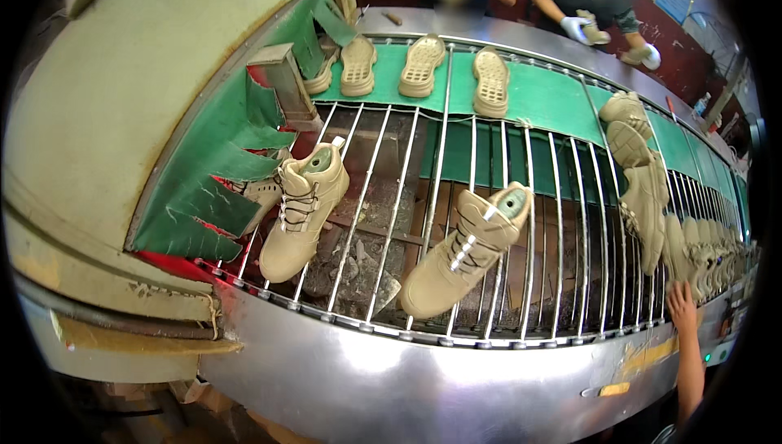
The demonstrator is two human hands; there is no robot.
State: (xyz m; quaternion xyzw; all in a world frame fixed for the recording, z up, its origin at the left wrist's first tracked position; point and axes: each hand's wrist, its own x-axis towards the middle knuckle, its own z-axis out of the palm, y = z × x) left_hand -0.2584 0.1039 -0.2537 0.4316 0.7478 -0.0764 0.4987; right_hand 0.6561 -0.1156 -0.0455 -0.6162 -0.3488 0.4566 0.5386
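The right hand (681, 305) lies open, fingers spread and pointing up, at the near right edge of the conveyor of thin steel rods (391, 200), holding nothing — its fingertips just beside the crowded row of tan suede ankle boots (692, 252) there. The bare forearm rises steeply from the lower right. The left hand is out of view. To lift a boot cleanly, I judge it best gripped around the upper. Two laced tan boots (460, 252) lie well apart to the left.
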